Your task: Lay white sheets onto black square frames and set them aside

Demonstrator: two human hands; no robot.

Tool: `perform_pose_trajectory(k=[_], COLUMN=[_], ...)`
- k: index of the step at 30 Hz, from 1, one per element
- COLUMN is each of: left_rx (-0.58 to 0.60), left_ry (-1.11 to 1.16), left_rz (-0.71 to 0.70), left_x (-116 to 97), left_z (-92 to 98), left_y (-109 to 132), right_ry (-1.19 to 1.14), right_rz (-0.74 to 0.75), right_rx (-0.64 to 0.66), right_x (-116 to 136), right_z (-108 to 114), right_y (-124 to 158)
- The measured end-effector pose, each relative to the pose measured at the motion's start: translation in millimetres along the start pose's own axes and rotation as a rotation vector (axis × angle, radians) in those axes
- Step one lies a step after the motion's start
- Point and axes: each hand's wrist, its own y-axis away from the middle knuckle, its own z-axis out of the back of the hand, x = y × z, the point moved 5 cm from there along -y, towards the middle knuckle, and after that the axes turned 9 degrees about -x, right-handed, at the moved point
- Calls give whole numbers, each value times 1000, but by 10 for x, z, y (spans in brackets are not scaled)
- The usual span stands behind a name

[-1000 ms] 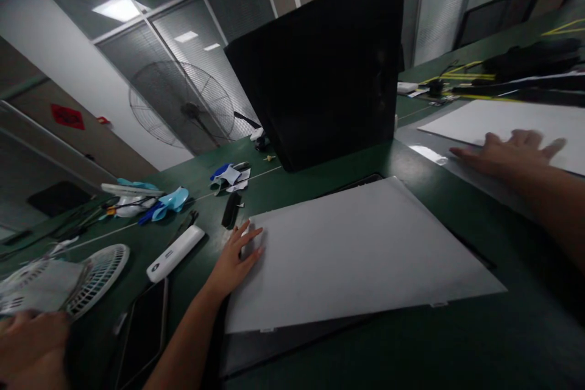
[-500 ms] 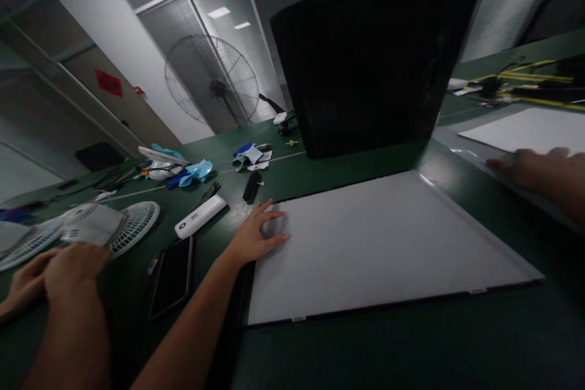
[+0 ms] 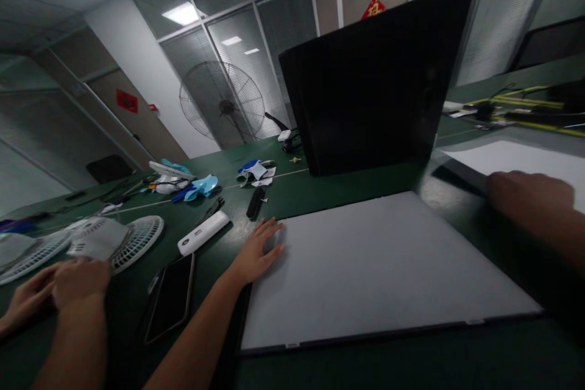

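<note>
White panel (image 3: 379, 274) lies flat in a thin dark frame (image 3: 384, 335) on a green surface (image 3: 347, 189), small tabs showing along its near edge. Left hand (image 3: 256, 256) rests on the panel's left edge, grip relaxed, fingers loosely parted, holding nothing. Right hand (image 3: 530, 195), blurred, is off to the panel's right; grip curled closed on the raised edge of a grey film (image 3: 459, 178). White sheet (image 3: 507, 155) lies beyond that hand.

Beyond the panel: black slab (image 3: 370, 91), upright but leaning (screen-like, nothing lit on it). Left of the panel: white power bank (image 3: 203, 233), dark phone (image 3: 171, 298), then vented white housing (image 3: 98, 237) with a co-worker's hands (image 3: 85, 280) beside it. Past these, blue gloves (image 3: 203, 187).

Room, all well behind the panel: large wire-caged fan (image 3: 226, 106), glass partition (image 3: 237, 36), white pillar (image 3: 137, 67), red diamond sign (image 3: 373, 7) over the slab's top edge. Ceiling lights (image 3: 181, 13) on, scene dim.

Against one second ago: panel then sat skewed, dark frame exposed along its near side; now it lies within the border. Right hand was spread over the right-hand sheets; now curled. Left hand keeps to the same edge.
</note>
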Motion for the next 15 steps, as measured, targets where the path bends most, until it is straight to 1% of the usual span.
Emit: perform_pose_trajectory(k=[3,6,8,10,11,13,15], left_rx=[-37,-74,-103,-127,-136,-154,-168], left_ry=[-15,-18,-10,3,9,23,45], left_rz=[13,18,28,43,49,57,58], left_x=[10,17,22,28,32,39,44], left_z=[-11,-18,-12,-2,3,15,24], left_y=[-20,-36,-48,-62,-70,-83,-93], right_ry=[15,30,18,-32,-80,-252,-439], right_rz=[95,277,429,608,718,1037,1313], right_rx=[-34,-88,-120,-175,-238,-522,-751], right_x=[256,656,976,1309,1472,1759,1906], right_z=[303,569,639,613,586,576,532], right_y=[295,726,1099,1520,1744,2242,2678])
